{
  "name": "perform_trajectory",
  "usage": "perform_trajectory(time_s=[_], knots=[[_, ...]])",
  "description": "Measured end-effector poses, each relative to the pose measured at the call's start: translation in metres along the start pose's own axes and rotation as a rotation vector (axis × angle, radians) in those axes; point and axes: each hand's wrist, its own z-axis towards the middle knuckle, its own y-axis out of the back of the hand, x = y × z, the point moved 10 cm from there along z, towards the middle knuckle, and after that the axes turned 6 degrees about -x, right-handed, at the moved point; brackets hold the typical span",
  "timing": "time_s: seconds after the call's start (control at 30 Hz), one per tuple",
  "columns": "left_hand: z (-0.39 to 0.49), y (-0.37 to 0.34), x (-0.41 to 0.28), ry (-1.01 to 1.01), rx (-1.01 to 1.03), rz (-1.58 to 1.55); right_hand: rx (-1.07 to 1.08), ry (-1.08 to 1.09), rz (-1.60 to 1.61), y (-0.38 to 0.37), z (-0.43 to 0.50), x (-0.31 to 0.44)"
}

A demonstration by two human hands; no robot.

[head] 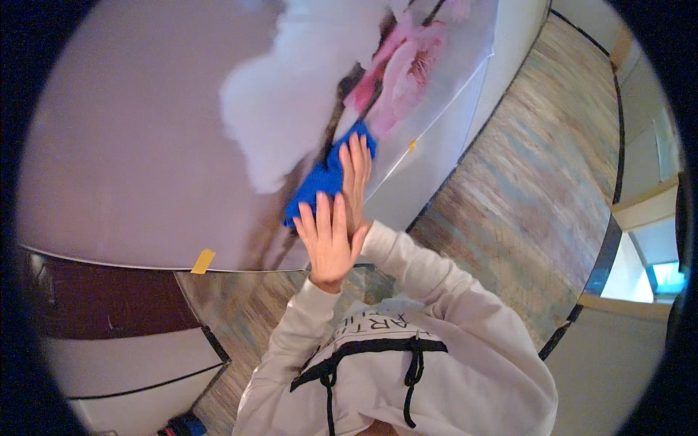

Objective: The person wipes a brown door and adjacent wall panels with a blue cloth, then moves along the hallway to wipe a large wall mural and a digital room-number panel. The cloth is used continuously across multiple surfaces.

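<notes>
A blue cloth [316, 182] lies crumpled on a large printed floral sheet [120, 141], close to its lower right corner. My left hand [327, 240] is flat with its fingers spread, and its fingertips rest on the lower end of the cloth. Beyond it, my right hand [355, 171] lies palm down along the right side of the cloth, fingers stretched out over its upper end. The two hands overlap near the right wrist. No fingers are curled around the cloth. Pink blossoms [406, 82] and a brown branch are printed just above it.
Yellow tape [203, 261] sits on the near edge, with a smaller yellow tape piece [413, 146] at the right edge. Wood-look flooring [523, 158] runs along the right. A dark red panel [109, 300] above a white cabinet-like surface [142, 362] stands lower left.
</notes>
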Motion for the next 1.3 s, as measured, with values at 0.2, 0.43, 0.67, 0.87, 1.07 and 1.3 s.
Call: perform_trajectory(time_s=[0.2, 0.43, 0.67, 0.87, 1.07, 1.3], knots=[[-0.036, 0.024, 0.009, 0.046, -0.051, 0.071, 0.083, 0.138, 0.009, -0.007, -0.036, 0.042], [0.021, 0.059, 0.014, 0.127, -0.225, -0.022, 0.077, 0.247, -0.004, -0.019, 0.042, 0.066], [0.001, 0.048, 0.008, 0.123, -0.161, 0.063, -0.015, 0.236, 0.021, -0.002, 0.002, 0.078], [0.028, 0.079, 0.02, 0.122, -0.365, 0.006, 0.183, 0.258, -0.077, -0.031, 0.045, 0.083], [0.004, 0.072, 0.004, 0.059, -0.311, 0.106, 0.098, 0.258, -0.003, -0.015, 0.012, 0.098], [0.046, 0.091, 0.035, 0.176, -0.338, 0.057, 0.169, 0.331, -0.067, -0.038, 0.065, 0.108]])
